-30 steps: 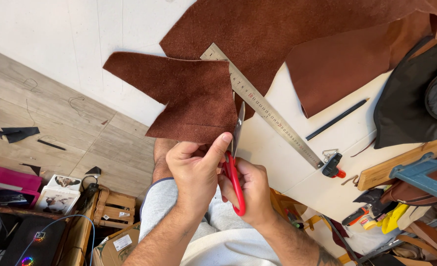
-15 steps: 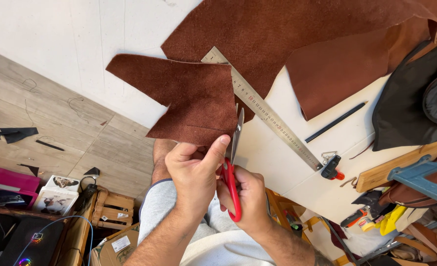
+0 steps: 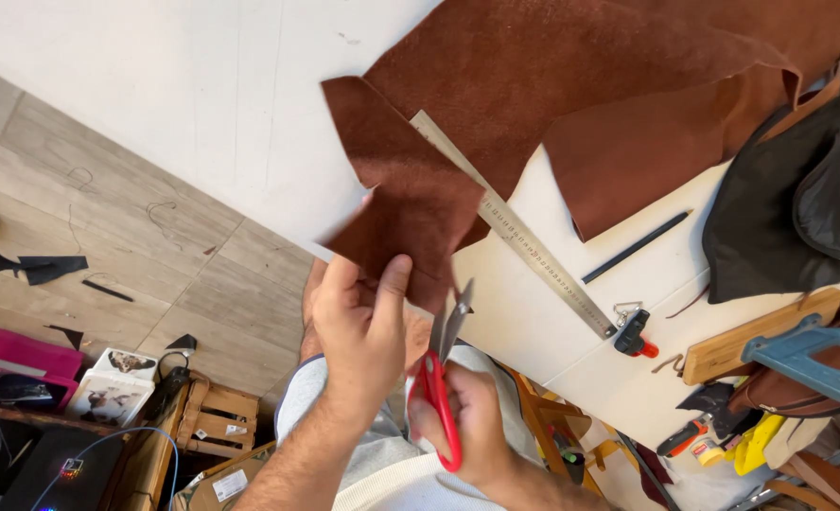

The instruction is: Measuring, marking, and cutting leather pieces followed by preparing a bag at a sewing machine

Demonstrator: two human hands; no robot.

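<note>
My left hand [image 3: 363, 322] pinches the lower edge of a cut brown leather piece [image 3: 401, 189], which hangs off the white table [image 3: 202, 104]. My right hand [image 3: 467, 416] grips red-handled scissors [image 3: 439, 378]; their blades are slightly parted and point up just right of the piece's lower corner. A large brown leather hide [image 3: 609, 85] lies on the table behind. A steel ruler [image 3: 524, 237] lies diagonally on the table, its top end under the cut piece.
A black pen [image 3: 636, 247], a small black and red tool [image 3: 633, 333], black leather [image 3: 779, 208], a wooden board [image 3: 751, 336] and a blue clamp [image 3: 808, 355] lie at the right. Leather scraps [image 3: 23, 267], a wooden crate [image 3: 214, 416] and a pink box [image 3: 18, 355] sit on the tiled floor.
The cut piece has swung free of the big hide and now hangs upright in my left hand. The scissors have dropped out of the cut and sit beside the piece's lower corner.
</note>
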